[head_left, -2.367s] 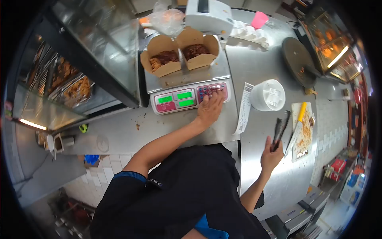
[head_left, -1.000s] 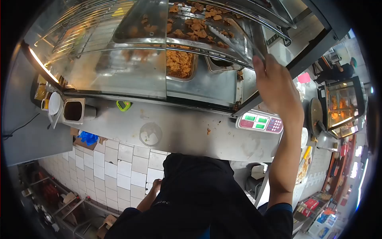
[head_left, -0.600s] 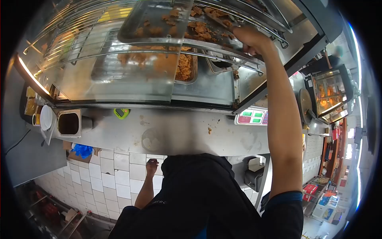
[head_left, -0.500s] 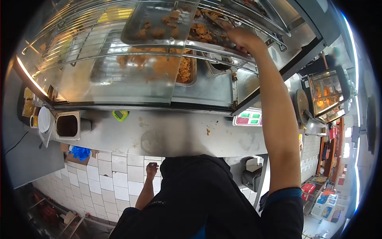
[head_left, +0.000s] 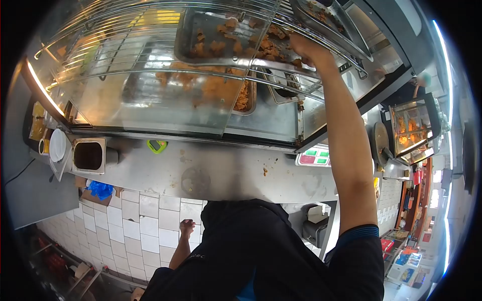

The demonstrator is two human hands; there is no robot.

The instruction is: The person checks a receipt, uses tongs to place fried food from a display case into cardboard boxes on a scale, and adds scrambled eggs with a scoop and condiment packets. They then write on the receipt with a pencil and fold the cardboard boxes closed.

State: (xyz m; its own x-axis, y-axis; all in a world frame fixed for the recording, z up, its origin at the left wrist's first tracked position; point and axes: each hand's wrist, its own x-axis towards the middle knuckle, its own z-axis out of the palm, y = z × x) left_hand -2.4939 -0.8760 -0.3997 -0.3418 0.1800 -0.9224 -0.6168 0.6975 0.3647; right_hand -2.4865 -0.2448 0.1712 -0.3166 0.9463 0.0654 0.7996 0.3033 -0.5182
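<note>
My right hand (head_left: 308,51) reaches into the glass display cabinet (head_left: 175,108), over a metal tray (head_left: 203,61) with scattered brown food pieces. Its fingers are closed round the tongs, which are mostly hidden by the hand and wire rack. Below the rack, a deeper metal pan (head_left: 243,100) of crumbly orange-brown food is partly behind the glass. A small metal container (head_left: 285,91) with dark contents stands beside that pan. My left hand (head_left: 187,228) hangs low at my left side over the tiled floor, its fingers loosely bent and apart, with nothing visible in it.
The counter (head_left: 236,175) runs along the cabinet front. A green device (head_left: 157,146) and a dark-filled metal container (head_left: 89,155) rest on it. Partly behind my right forearm is the scale (head_left: 314,156). Farther right stands another food cabinet (head_left: 412,130); a person is partly visible behind it.
Since the oldest frame, my left hand has left the scale's keys and dropped to my side. My right hand has carried the tongs into the cabinet. Most recently, the tray has shifted right in view.
</note>
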